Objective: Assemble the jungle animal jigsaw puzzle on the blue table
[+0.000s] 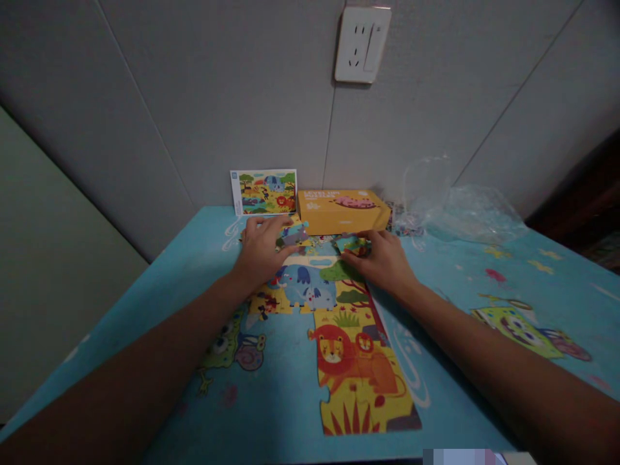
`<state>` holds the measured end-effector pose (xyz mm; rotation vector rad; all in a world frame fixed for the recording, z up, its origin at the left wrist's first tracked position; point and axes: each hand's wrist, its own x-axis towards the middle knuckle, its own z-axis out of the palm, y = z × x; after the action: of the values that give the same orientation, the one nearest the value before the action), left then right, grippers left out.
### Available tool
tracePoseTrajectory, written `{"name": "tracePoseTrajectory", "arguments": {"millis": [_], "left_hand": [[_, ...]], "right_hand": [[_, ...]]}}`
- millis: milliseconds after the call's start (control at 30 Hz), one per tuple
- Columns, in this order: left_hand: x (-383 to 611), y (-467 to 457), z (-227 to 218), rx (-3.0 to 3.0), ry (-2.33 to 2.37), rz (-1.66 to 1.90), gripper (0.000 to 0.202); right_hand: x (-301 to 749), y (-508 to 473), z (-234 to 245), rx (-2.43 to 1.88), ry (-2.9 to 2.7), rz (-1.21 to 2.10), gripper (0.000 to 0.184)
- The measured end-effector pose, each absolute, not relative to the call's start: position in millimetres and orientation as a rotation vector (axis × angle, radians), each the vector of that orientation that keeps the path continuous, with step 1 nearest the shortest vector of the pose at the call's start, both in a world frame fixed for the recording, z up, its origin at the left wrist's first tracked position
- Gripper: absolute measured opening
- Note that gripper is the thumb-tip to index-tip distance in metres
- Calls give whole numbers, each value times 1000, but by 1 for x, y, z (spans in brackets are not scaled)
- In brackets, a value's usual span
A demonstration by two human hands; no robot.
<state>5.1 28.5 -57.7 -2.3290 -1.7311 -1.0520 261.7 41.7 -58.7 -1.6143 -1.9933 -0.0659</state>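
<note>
My left hand (262,248) pinches a jigsaw piece (294,235) with grey-purple and green on it, above the far side of the table. Opposite it, my right hand (383,257) grips another jigsaw piece (349,243), mostly green with some red and yellow. Between and just below the hands lies a joined part of the jigsaw puzzle (334,352): blue elephants and a tree at the top, an orange lion and cub down the right side. More small pieces (320,244) lie behind it, partly hidden by my fingers.
A picture card (268,192) leans on the wall beside a yellow puzzle box (343,212). Crumpled clear plastic (477,213) lies at the back right. A blue cartoon-print cloth (271,407) covers the table. A socket (363,44) is on the wall above.
</note>
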Motion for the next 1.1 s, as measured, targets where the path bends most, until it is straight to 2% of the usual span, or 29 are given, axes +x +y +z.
{"name": "tracePoseTrajectory", "arguments": {"millis": [67,133,333,500,567,733,833,933,1100], "left_hand": [[2,31,-61,-2411,-1783,-903,28],[0,34,-65,-2475,-1825,-814,22],[0,36,-69,-2423,-1878,-775,27],[4,32,-67,-2374,-1870,-826,28],[5,31,-65,-2449,-1735,-874,36],[9,25,-64,-2720,-1418,-991,71],[12,19,-62,-2881,-1291,-936,77],[16,14,-60,-2967,-1191,-904,71],[17,14,-57,-2777,-1236,-1139,41]], "right_hand": [[261,41,-60,-1634,-2025,-66,50],[260,40,-59,-1644,-2050,-80,44],[262,42,-56,-1633,-2089,-49,31],[261,43,-58,-1607,-2015,53,43],[261,44,-60,-1602,-1973,115,49],[259,45,-59,-1546,-1898,211,62],[253,38,-56,-1345,-1871,285,64],[244,26,-53,-1113,-1971,380,63],[243,22,-54,-979,-2065,362,62]]}}
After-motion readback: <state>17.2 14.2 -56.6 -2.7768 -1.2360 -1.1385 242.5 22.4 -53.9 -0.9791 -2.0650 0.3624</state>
